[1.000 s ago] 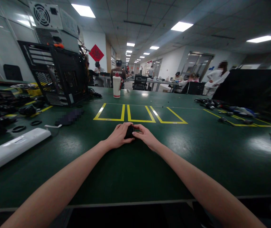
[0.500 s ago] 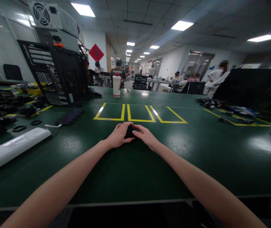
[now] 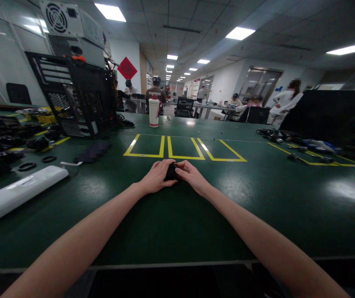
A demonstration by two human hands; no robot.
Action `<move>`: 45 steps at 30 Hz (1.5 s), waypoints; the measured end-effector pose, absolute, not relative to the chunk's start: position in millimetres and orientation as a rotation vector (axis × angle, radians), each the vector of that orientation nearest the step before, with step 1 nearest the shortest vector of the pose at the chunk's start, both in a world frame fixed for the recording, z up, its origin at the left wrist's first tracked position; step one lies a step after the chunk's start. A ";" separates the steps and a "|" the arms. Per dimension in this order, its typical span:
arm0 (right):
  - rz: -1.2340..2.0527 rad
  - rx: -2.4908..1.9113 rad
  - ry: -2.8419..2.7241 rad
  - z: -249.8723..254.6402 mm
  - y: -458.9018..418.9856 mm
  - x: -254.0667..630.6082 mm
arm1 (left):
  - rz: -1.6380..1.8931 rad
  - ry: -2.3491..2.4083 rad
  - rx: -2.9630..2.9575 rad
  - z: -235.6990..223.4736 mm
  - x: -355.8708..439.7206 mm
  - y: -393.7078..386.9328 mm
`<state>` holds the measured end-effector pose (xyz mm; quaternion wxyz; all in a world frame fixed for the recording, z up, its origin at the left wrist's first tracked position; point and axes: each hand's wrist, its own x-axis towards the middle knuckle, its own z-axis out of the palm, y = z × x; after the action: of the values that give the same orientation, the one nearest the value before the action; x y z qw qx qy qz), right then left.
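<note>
A small black object (image 3: 170,172) rests between my hands on the green table (image 3: 171,231); its kind cannot be made out. My left hand (image 3: 159,176) is closed around its left side, thumb at the near edge and fingers over the top. From the right, my right hand (image 3: 191,176) pinches at the object's right edge with thumb and fingertips. Much of the object is hidden by the fingers. Just beyond the hands, yellow tape (image 3: 186,157) outlines three areas on the tabletop.
To the left lie a white elongated device (image 3: 25,191) and black rings (image 3: 27,167). A black computer case (image 3: 85,97) carries power supplies (image 3: 71,20). A white cup (image 3: 154,112) stands farther back. Cables (image 3: 276,135) and a dark monitor (image 3: 329,116) are right. People sit and stand behind.
The view has shifted very slightly. Both hands stay around the black object, and the right fingers have moved a little at its edge.
</note>
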<state>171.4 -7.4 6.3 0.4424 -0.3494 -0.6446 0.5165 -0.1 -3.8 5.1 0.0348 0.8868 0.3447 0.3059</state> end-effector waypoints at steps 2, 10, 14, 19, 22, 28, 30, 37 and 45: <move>1.258 -0.867 -1.600 6.3 -5.6 171.5 | 0.944 1.053 2.731 4.8 0.1 -3.4; 1.309 -0.777 -1.608 7.9 -7.3 171.6 | 0.939 1.059 2.738 3.1 -0.4 -1.9; 1.262 -0.838 -1.595 9.0 -9.5 170.2 | 0.939 1.054 2.735 4.2 -0.8 -2.8; 1.191 -0.867 -1.605 8.6 -7.8 168.3 | 0.944 1.049 2.741 5.0 -0.6 -3.7; 1.201 -0.841 -1.588 5.4 -5.7 168.1 | 0.944 1.048 2.742 4.4 -0.4 -3.3; 1.212 -0.910 -1.551 3.0 -1.6 169.7 | 0.944 1.056 2.744 3.8 -0.8 -2.2; 1.265 -0.913 -1.565 3.6 -0.7 170.8 | 0.933 1.053 2.742 4.1 -1.4 -2.4; 1.294 -0.799 -1.571 4.4 -4.1 170.4 | 0.928 1.057 2.724 5.0 -2.0 -3.6; 1.145 -0.828 -1.625 5.6 -7.2 168.1 | 0.926 1.061 2.728 4.8 -1.3 -3.3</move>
<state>168.1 -7.2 5.6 0.4742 -0.3386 -0.6642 0.4683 -1.3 -3.3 4.8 0.0356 0.8880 0.3454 0.3014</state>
